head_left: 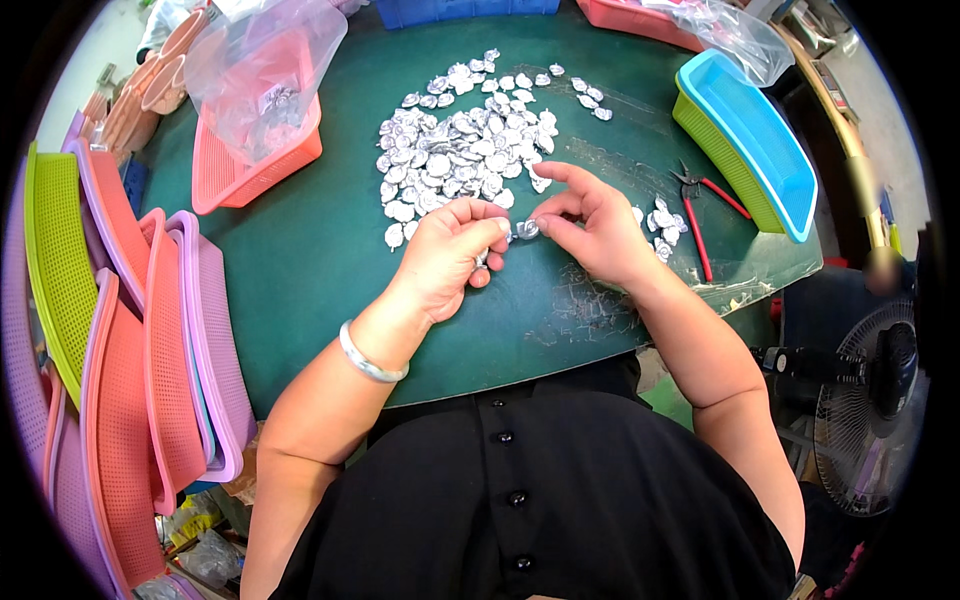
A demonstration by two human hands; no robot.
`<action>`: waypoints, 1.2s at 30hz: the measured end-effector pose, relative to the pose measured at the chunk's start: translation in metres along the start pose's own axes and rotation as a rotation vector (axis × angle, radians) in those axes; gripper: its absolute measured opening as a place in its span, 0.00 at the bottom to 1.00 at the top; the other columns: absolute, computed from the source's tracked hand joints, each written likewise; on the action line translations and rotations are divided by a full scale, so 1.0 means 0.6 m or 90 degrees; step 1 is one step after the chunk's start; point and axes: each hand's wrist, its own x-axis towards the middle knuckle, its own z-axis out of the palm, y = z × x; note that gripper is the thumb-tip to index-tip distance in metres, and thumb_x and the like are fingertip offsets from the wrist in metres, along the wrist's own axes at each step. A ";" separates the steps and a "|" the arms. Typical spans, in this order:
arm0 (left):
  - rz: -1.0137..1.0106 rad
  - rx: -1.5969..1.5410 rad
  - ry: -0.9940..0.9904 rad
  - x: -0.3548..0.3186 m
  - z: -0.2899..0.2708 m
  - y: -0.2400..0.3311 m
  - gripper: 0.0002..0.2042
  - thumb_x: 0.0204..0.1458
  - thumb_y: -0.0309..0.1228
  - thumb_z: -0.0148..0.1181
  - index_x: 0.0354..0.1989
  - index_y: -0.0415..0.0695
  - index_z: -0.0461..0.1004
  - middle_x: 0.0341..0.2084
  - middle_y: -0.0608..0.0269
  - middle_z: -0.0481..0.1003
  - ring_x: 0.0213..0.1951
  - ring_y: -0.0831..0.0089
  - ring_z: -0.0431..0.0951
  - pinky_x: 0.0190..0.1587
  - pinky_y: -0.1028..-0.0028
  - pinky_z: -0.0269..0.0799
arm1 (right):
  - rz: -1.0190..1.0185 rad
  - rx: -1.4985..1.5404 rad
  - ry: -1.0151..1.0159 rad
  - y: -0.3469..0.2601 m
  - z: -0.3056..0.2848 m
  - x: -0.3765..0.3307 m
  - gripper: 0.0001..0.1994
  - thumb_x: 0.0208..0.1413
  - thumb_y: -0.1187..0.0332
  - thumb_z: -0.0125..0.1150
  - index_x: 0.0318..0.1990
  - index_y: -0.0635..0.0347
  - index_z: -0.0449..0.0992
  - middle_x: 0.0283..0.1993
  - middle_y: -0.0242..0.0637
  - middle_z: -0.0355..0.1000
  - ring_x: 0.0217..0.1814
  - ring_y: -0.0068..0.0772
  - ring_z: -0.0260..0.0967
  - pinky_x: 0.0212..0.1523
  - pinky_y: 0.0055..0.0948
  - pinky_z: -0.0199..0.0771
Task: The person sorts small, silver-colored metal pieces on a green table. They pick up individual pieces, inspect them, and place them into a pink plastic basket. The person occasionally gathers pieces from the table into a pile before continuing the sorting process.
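Observation:
Over the near part of the green table, my two hands meet in front of a heap of small silvery metal castings (455,155). My right hand (600,230) pinches one silvery casting (527,229) between thumb and index finger. Its other fingers are partly curled. Close by on the left, my left hand (440,255) has its thumb pressed on its index finger, right beside that casting. Another small silvery piece (482,259) shows among the left hand's curled fingers. A smaller group of castings (665,222) lies to the right of my right hand.
Red-handled nippers (694,225) lie right of the small group. A blue-and-green basket stack (750,140) stands at the table's right edge. A pink basket (255,165) with plastic bags sits far left. Nested baskets (170,350) crowd the left side; a fan (870,390) stands at right.

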 end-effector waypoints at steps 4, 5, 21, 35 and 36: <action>0.006 0.049 -0.012 0.000 0.005 -0.006 0.05 0.52 0.30 0.56 0.34 0.42 0.70 0.22 0.68 0.70 0.20 0.83 0.67 0.17 0.87 0.57 | 0.108 0.171 -0.018 -0.015 0.000 0.002 0.22 0.49 0.80 0.55 0.53 0.69 0.62 0.32 0.36 0.74 0.35 0.21 0.71 0.39 0.21 0.69; 0.008 0.053 -0.016 0.000 0.004 -0.008 0.05 0.52 0.30 0.56 0.33 0.42 0.71 0.22 0.68 0.70 0.20 0.83 0.66 0.16 0.87 0.56 | 0.124 0.196 -0.025 -0.018 0.001 0.002 0.22 0.49 0.80 0.55 0.53 0.70 0.62 0.32 0.36 0.74 0.35 0.20 0.70 0.39 0.21 0.69; -0.025 -0.071 -0.013 -0.005 0.006 0.005 0.03 0.52 0.28 0.50 0.31 0.44 0.68 0.30 0.58 0.75 0.27 0.74 0.75 0.20 0.82 0.64 | -0.102 -0.266 0.040 -0.001 -0.025 -0.002 0.19 0.43 0.81 0.54 0.46 0.60 0.70 0.32 0.37 0.71 0.37 0.41 0.67 0.39 0.35 0.68; -0.036 -0.012 -0.034 -0.002 0.002 0.000 0.08 0.51 0.29 0.53 0.39 0.41 0.70 0.23 0.67 0.70 0.24 0.78 0.71 0.20 0.82 0.62 | -0.115 -0.314 0.026 0.004 -0.027 -0.007 0.22 0.43 0.79 0.58 0.50 0.61 0.67 0.28 0.34 0.71 0.32 0.34 0.68 0.36 0.31 0.69; -0.030 0.003 -0.034 -0.003 0.004 0.000 0.08 0.51 0.29 0.53 0.39 0.41 0.70 0.23 0.67 0.70 0.24 0.78 0.70 0.19 0.82 0.62 | -0.067 -0.201 0.015 0.005 -0.026 -0.008 0.22 0.44 0.79 0.58 0.51 0.62 0.66 0.28 0.34 0.71 0.31 0.31 0.68 0.35 0.28 0.69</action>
